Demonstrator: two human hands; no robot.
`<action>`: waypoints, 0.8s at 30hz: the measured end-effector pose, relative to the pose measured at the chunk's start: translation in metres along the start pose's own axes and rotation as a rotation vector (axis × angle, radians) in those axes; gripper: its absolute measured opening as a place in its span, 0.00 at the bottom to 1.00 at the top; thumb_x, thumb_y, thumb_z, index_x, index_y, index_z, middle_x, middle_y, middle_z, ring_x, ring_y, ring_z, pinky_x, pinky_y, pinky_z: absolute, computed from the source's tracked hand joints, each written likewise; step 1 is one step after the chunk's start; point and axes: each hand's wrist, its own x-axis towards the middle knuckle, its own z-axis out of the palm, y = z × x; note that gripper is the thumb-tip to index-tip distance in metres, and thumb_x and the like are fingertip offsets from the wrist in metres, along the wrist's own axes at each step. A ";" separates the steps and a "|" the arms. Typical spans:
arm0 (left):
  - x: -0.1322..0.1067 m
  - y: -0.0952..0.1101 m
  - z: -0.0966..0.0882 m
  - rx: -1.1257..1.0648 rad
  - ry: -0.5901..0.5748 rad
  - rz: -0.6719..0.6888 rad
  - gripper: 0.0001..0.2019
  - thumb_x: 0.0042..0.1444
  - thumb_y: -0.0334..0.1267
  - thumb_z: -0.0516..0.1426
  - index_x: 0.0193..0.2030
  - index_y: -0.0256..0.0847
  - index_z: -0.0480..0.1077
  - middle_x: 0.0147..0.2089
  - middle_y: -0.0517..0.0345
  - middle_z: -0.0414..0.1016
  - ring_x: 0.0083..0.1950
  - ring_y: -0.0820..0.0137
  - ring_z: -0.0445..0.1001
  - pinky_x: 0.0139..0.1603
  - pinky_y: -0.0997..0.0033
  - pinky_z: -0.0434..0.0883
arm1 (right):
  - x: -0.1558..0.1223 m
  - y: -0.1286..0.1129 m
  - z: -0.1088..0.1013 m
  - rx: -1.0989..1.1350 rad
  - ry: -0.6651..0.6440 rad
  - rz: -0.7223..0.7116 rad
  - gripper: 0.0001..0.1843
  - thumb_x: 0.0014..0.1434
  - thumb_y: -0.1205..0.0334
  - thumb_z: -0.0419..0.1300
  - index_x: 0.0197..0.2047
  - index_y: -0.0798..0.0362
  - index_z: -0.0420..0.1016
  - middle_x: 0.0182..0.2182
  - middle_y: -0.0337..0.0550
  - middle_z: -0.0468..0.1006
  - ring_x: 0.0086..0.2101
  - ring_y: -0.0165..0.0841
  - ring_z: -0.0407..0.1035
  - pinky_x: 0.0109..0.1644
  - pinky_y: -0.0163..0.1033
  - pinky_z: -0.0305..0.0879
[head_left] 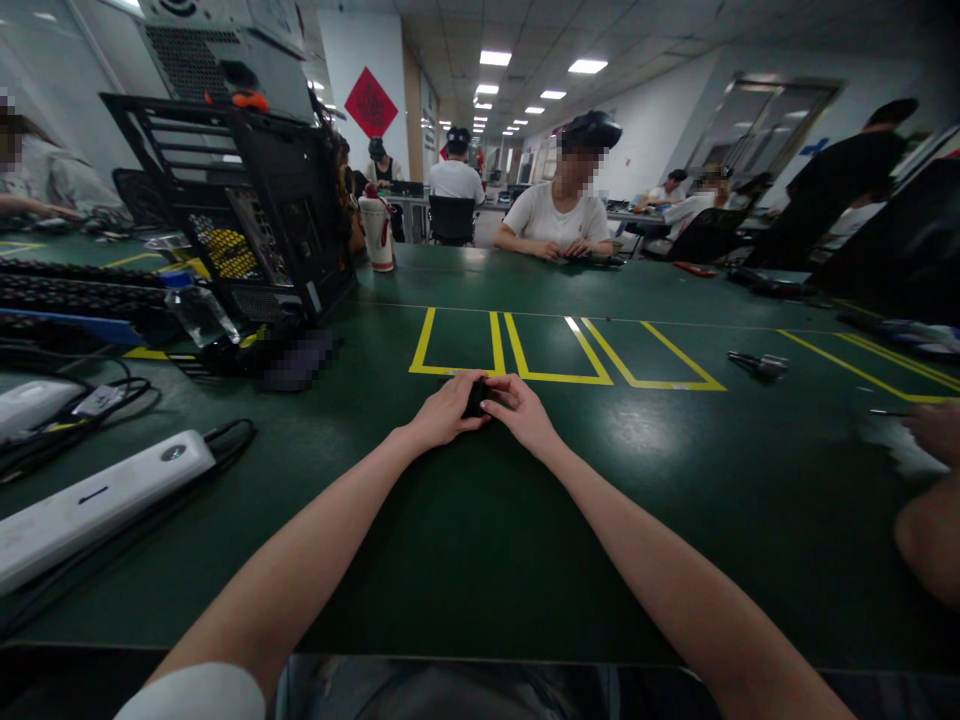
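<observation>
Both my hands meet over the green tabletop (480, 540), just in front of the yellow tape outlines. Between them is a small black object (475, 398), partly covered by fingers, so its kind cannot be made out. My left hand (444, 410) is wrapped round its left side, thumb towards me. From the right, my right hand (523, 412) pinches the same object with thumb and fingers. The object is low, at or close to the table surface; I cannot tell whether it rests on it.
At left stand an open black computer case (277, 215), a water bottle (199, 308) and a white power strip (105, 505) with cables. A white cup (376, 232) is farther back. A dark metal-tipped item (759, 365) lies right. A co-worker's hand (934, 430) reaches in there; another person (564, 205) sits opposite.
</observation>
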 end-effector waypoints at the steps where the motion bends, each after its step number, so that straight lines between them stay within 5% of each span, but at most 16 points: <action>1: 0.000 0.000 0.000 0.002 0.000 0.002 0.29 0.49 0.40 0.56 0.55 0.43 0.48 0.54 0.49 0.58 0.53 0.60 0.63 0.49 0.56 0.65 | 0.000 0.001 0.000 -0.015 -0.004 0.008 0.17 0.48 0.65 0.59 0.43 0.50 0.65 0.43 0.40 0.69 0.46 0.32 0.65 0.55 0.44 0.59; 13: 0.000 0.001 -0.001 0.005 -0.003 -0.004 0.28 0.49 0.40 0.56 0.55 0.42 0.48 0.54 0.48 0.58 0.54 0.59 0.62 0.49 0.55 0.66 | -0.003 -0.001 0.000 0.034 -0.029 0.042 0.13 0.48 0.65 0.59 0.39 0.50 0.65 0.42 0.39 0.69 0.45 0.33 0.66 0.53 0.45 0.62; 19: 0.000 -0.001 0.001 0.007 0.004 -0.004 0.29 0.48 0.39 0.57 0.55 0.42 0.48 0.54 0.48 0.59 0.54 0.59 0.62 0.51 0.55 0.64 | -0.001 0.004 0.000 0.013 -0.042 0.038 0.19 0.47 0.67 0.59 0.44 0.50 0.64 0.44 0.40 0.68 0.48 0.34 0.64 0.55 0.46 0.60; 24: 0.001 -0.002 0.002 -0.002 0.005 -0.002 0.29 0.48 0.38 0.57 0.55 0.43 0.49 0.54 0.49 0.58 0.54 0.59 0.62 0.50 0.55 0.65 | -0.002 0.001 0.001 0.043 -0.035 0.021 0.13 0.48 0.65 0.58 0.39 0.50 0.64 0.42 0.39 0.68 0.48 0.33 0.64 0.55 0.45 0.60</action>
